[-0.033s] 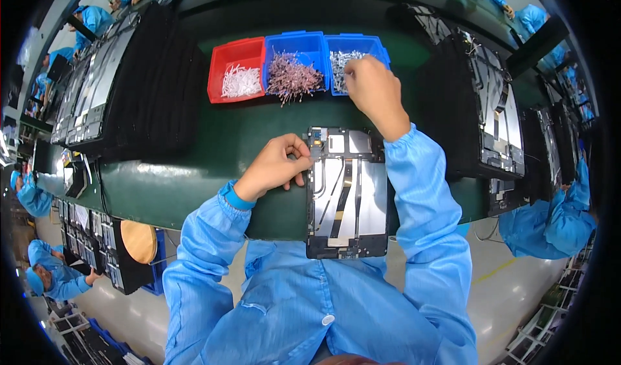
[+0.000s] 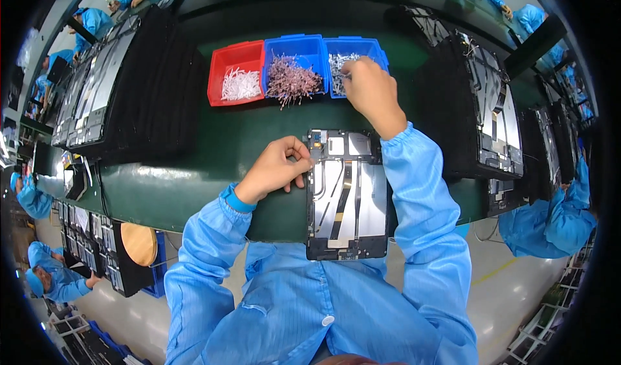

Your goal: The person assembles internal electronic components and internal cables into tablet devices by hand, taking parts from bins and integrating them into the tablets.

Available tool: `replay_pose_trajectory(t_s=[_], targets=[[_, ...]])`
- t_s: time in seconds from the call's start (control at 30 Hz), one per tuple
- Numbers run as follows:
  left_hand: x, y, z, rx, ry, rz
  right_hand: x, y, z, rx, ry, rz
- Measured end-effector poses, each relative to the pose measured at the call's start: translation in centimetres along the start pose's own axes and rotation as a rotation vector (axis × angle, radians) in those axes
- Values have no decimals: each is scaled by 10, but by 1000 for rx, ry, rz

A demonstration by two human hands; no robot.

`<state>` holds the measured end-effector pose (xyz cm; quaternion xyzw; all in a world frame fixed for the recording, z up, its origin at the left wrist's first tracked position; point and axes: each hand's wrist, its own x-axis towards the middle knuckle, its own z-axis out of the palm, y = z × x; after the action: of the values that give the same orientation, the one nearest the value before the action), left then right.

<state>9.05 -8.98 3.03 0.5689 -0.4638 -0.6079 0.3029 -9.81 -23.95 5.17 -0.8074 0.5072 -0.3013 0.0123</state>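
An opened tablet [image 2: 347,193] lies on the near edge of the green bench [image 2: 213,145]. The left hand [image 2: 278,167], fingers curled together, touches its left edge. The right hand [image 2: 370,92] reaches far into the right blue bin [image 2: 378,49], pinching small silver parts [image 2: 336,64]; beside it stand a blue bin [image 2: 284,44] and a red bin [image 2: 236,54].

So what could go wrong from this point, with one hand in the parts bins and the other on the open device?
The right hand digs in the rightmost blue bin; it could snag extra small parts and drop them on the green bench.

The open tablet overhangs the bench's near edge, and only the left hand steadies it at its upper left corner, so a nudge from the right sleeve might tip it off.
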Motion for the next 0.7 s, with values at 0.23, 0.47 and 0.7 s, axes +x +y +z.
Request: replay_pose_trajectory(t_s=[0.23,0.47,0.7], targets=[[-1,-5,-5,-61,11,7,5,9,16,-167,-91,-54],[-4,-9,-8,-171,159,165,-10,-6,-10,612,132,59],[-12,9,1,-453,-58,211,-68,-41,-50,1341,-488,452]])
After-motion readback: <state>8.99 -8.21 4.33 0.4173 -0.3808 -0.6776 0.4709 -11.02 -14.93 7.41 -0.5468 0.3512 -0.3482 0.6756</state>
